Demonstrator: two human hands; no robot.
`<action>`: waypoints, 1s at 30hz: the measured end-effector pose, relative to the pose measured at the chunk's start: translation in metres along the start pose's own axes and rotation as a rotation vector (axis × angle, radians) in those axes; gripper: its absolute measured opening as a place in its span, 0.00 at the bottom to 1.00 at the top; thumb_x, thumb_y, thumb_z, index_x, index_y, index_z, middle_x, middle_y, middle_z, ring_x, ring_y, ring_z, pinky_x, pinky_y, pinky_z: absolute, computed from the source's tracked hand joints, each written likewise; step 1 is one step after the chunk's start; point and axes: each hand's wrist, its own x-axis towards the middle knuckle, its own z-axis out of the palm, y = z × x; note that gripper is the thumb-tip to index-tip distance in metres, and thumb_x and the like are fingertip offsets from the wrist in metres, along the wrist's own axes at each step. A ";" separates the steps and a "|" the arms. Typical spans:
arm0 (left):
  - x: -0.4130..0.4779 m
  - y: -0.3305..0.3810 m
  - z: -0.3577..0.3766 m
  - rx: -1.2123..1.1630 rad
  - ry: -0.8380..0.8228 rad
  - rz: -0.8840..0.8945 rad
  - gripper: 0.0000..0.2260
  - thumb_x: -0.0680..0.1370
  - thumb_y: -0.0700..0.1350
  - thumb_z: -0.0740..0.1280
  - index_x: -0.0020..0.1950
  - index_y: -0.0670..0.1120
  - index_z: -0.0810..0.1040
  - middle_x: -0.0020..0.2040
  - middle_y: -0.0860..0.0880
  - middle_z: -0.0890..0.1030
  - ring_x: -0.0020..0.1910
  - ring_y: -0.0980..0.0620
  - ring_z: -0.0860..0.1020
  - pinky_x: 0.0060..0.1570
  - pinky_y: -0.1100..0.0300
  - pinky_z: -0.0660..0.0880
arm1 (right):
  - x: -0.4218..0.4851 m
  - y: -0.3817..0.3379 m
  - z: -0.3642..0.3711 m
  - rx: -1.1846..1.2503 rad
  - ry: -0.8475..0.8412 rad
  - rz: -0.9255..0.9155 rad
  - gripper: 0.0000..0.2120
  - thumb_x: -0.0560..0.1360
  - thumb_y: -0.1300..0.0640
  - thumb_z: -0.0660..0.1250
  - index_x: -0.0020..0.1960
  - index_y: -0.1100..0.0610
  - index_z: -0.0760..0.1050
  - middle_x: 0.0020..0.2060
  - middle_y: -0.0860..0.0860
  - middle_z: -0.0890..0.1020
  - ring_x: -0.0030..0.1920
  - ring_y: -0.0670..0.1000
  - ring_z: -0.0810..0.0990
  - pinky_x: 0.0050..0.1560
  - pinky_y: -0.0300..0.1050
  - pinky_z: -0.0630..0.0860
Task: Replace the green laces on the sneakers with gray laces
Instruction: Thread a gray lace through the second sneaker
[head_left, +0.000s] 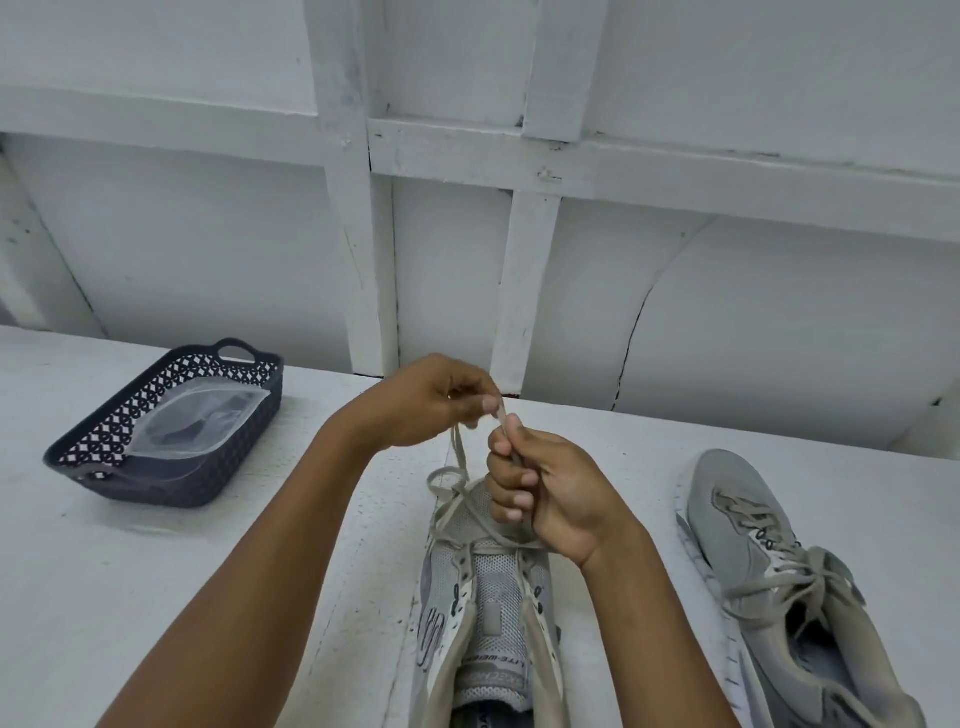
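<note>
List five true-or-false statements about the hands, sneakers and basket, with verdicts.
1. The left hand and right hand both pinch the lace. True.
2. The basket sits right of both sneakers. False: it sits to their left.
3. The right sneaker has no lace. False: it is laced.
4. A clear bag lies in the basket. True.
5. The middle sneaker is fully laced. False: the lace crosses only near the toe.

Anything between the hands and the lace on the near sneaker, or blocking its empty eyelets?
Nothing visible. The left hand and right hand both hold the lace above the near sneaker. Its upper eyelets lie bare; the second sneaker and basket sit off to the sides.
</note>
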 end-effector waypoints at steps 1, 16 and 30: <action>0.004 -0.001 0.000 0.045 0.073 -0.020 0.07 0.82 0.44 0.66 0.46 0.51 0.82 0.39 0.50 0.83 0.42 0.52 0.81 0.48 0.53 0.77 | 0.000 0.000 -0.001 -0.013 0.008 -0.005 0.15 0.82 0.49 0.57 0.40 0.56 0.69 0.25 0.48 0.61 0.24 0.46 0.61 0.26 0.39 0.63; 0.013 -0.039 0.009 0.113 -0.040 0.004 0.22 0.81 0.44 0.67 0.74 0.57 0.70 0.76 0.59 0.65 0.74 0.61 0.62 0.67 0.68 0.62 | 0.006 0.007 -0.001 -0.031 0.097 -0.015 0.17 0.85 0.52 0.53 0.40 0.57 0.67 0.25 0.48 0.60 0.24 0.46 0.60 0.26 0.40 0.63; 0.010 -0.024 0.006 -0.168 0.248 -0.042 0.07 0.80 0.46 0.68 0.46 0.48 0.85 0.44 0.50 0.85 0.50 0.51 0.82 0.60 0.48 0.77 | 0.009 0.016 -0.010 -0.058 0.093 -0.040 0.17 0.84 0.50 0.55 0.41 0.57 0.70 0.26 0.49 0.63 0.26 0.48 0.63 0.31 0.43 0.66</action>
